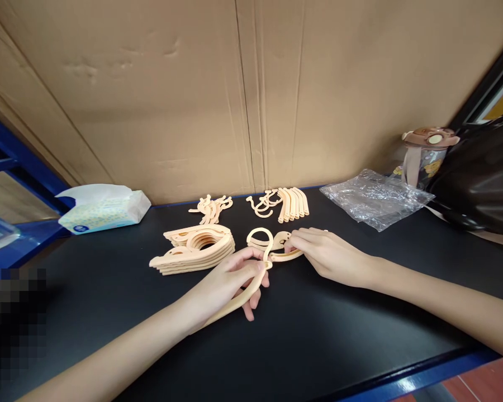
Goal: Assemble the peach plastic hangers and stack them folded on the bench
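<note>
My left hand (pixel 235 279) is closed around a long curved peach plastic arm piece (pixel 238 296) that lies under its palm. My right hand (pixel 322 254) pinches a second peach piece (pixel 285 255) where it meets the first, beside a peach hook ring (pixel 260 237). Both hands rest on the black table (pixel 318 324). A stack of peach hanger bodies (pixel 195 251) lies just left of my left hand.
At the back lie loose peach hooks (pixel 212 207), more hooks (pixel 263 202) and a row of curved peach arms (pixel 294 202). A tissue pack (pixel 103 209) sits far left, a clear plastic bag (pixel 375 198), a bottle (pixel 423 156) and a black bag (pixel 482 178) far right. Cardboard wall behind.
</note>
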A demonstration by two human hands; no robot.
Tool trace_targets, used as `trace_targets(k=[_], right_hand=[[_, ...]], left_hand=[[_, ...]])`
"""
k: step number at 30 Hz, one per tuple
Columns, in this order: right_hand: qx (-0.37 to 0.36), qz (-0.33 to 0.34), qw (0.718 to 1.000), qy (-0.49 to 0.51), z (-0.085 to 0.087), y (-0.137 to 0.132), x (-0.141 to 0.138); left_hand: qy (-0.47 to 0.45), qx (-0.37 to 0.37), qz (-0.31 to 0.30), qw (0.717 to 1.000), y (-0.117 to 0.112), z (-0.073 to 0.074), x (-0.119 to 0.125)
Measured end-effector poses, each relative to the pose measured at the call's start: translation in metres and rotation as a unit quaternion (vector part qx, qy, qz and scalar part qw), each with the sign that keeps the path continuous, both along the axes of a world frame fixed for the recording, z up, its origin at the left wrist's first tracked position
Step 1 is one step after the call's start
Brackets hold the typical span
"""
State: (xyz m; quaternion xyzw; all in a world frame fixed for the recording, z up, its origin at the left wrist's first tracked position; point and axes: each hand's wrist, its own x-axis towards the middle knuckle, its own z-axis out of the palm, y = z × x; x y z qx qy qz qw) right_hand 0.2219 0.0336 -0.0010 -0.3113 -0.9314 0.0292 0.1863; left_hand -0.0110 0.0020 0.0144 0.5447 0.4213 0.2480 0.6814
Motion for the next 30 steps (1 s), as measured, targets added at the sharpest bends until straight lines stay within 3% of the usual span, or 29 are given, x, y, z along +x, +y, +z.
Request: trace_targets(k=[4, 17, 30], right_hand=[[-0.041, 0.016, 0.998, 0.039, 0.0036, -0.0025, -0.0002], [0.035, 0.06, 0.998, 0.006, 0.0024, -0.004, 0.003], [0.211, 0.075, 0.974, -0.028, 0.0022, -0.0094, -0.0016]], left_hand=[[-0.001, -0.001, 0.007, 1.0, -0.0006, 0.0025, 0.0015], [-0.001, 0.005, 0.004, 1.0, -0.0007, 0.0067, 0.0014], [0.03, -0.001, -0.013, 0.999, 0.002, 0.0009, -0.0009]])
